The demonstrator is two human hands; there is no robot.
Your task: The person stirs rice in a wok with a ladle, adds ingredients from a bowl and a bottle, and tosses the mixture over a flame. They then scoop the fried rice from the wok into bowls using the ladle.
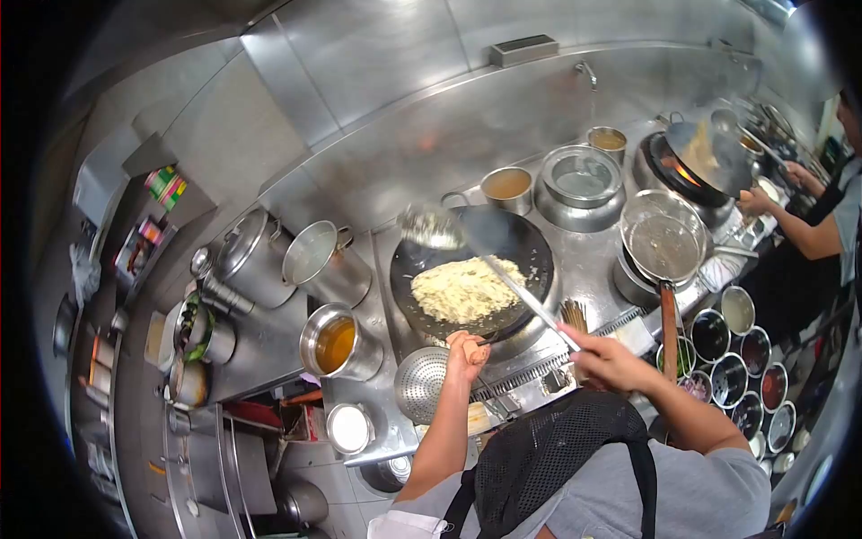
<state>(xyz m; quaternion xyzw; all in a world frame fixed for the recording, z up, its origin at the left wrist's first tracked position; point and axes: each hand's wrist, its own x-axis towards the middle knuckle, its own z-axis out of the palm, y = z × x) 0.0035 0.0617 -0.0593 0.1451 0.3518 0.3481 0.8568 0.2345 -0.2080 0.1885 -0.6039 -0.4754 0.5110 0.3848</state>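
A dark wok (422, 296) sits on the stove in front of me, with a pale yellow, egg-like mass of food (471, 290) spread in it. My left hand (467, 357) is closed at the wok's near rim, around what looks like its handle. My right hand (613, 364) grips the long handle of a metal ladle (433, 226). The ladle's head is blurred and raised over the far left rim of the wok, apart from the food. A perforated strainer (421, 384) lies just left of my left hand.
Left of the wok stand a pot of amber liquid (337, 343) and a tall pot (328, 263). Behind it are a pot of broth (507, 185) and a water basin (582, 176). At right, a mesh strainer (664, 238), several seasoning bowls (729, 378) and another person tossing food in a wok (725, 171).
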